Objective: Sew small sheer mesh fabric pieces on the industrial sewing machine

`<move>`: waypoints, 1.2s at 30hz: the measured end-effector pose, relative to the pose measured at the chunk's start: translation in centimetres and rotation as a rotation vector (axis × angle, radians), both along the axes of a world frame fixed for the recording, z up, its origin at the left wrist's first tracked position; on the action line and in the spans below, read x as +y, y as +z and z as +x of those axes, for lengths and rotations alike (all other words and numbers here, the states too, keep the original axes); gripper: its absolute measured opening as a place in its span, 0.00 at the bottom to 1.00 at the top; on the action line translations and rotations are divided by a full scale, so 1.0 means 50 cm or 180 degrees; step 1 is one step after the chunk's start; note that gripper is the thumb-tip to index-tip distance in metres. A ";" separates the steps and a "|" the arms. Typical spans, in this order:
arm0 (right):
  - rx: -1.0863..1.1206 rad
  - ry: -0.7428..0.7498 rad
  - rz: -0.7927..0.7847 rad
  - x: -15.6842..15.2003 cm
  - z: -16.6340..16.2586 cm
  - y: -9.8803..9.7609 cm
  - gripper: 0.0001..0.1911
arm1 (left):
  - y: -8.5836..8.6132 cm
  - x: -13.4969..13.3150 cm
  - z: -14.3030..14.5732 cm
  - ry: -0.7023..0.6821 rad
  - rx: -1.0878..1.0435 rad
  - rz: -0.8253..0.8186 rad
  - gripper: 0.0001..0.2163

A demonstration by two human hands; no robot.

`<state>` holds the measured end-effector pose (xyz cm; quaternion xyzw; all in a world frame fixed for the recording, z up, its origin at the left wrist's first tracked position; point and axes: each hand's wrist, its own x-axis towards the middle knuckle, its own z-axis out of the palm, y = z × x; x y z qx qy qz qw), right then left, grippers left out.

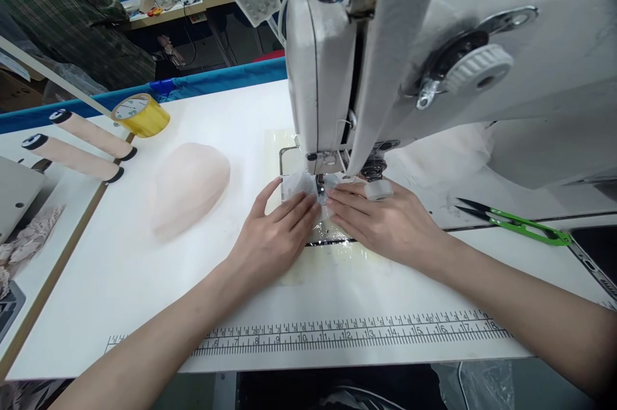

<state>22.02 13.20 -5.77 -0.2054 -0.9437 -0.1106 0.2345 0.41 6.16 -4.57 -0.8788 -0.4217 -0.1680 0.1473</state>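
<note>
A small piece of sheer white fabric lies at the presser foot of a white sewing machine. My left hand rests flat just left of the foot, fingertips on the fabric and thumb spread apart. From the other side, my right hand reaches in with its fingers stretched out, their tips close to the needle. A small white cylindrical piece shows at the right hand's index finger; I cannot tell whether it is worn or part of the machine. The fingers hide much of the fabric's edge.
A pale, cup-shaped sheer piece lies left. Beyond it are yellow tape and two thread cones. Green thread snips lie right, beside a dark phone-like object. A ruler strip runs along the front. A person is behind.
</note>
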 end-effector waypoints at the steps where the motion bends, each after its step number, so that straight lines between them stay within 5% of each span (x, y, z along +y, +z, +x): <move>1: 0.0013 -0.0002 0.0014 0.000 0.000 0.001 0.13 | -0.001 0.000 0.000 0.0002 -0.0017 -0.0001 0.14; 36: -0.0091 -0.0284 -0.0004 0.004 -0.008 0.006 0.14 | -0.004 0.022 -0.001 0.0052 -0.0077 -0.0038 0.13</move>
